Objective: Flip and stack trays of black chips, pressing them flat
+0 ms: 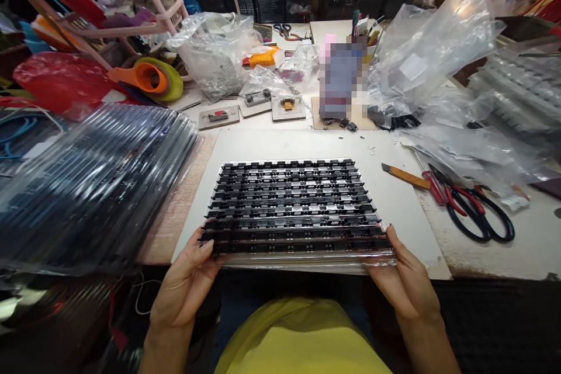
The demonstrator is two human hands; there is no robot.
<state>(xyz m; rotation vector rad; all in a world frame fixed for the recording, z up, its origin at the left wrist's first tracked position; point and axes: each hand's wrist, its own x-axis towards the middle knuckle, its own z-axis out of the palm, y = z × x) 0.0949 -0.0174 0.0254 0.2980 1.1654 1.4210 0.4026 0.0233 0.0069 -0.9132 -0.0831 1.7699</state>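
Hands (186, 280) w/ clr tray (302, 260), rowed blk pcs (284, 235)

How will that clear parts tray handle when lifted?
The clear tray looks thin, so it may sag between the left hand and right hand. Its shiny front edge could be slippery. The black parts, standing in rows, might shift if tilted.

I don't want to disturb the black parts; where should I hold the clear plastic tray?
Probably by its short ends near the front corners, left hand coming from the left, right hand from the right: the clear plastic tray is wide and flat, and rows of black parts cover its top.
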